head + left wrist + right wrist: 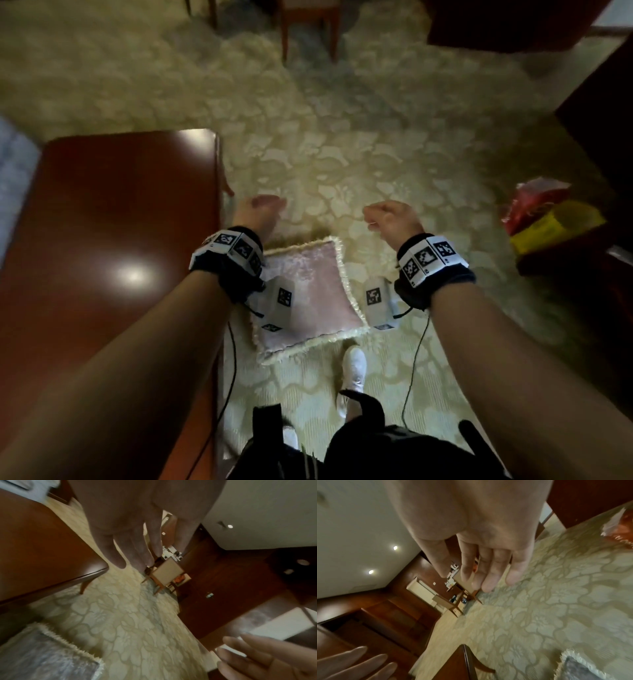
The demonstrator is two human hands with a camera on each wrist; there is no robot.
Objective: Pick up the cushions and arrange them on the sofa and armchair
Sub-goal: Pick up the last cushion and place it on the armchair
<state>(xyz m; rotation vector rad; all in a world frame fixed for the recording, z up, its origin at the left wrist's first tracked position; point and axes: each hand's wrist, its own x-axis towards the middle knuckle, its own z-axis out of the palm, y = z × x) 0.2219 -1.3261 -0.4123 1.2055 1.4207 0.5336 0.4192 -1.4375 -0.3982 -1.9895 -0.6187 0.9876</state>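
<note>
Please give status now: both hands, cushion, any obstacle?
Left hand and right hand open, empty, above floor. Pink square fringed cushion flat on patterned carpet, untouched. Glossy brown wooden table close beside it.

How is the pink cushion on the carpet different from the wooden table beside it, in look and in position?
The cushion is pale pink, soft and edged with a cream fringe; the table is dark reddish wood, hard and glossy, with a light glare. The cushion lies flat on the carpet; the table stands above it on legs. The cushion looks clearly smaller than the table. Both are roughly rectangular, and neither hand touches them.
</note>
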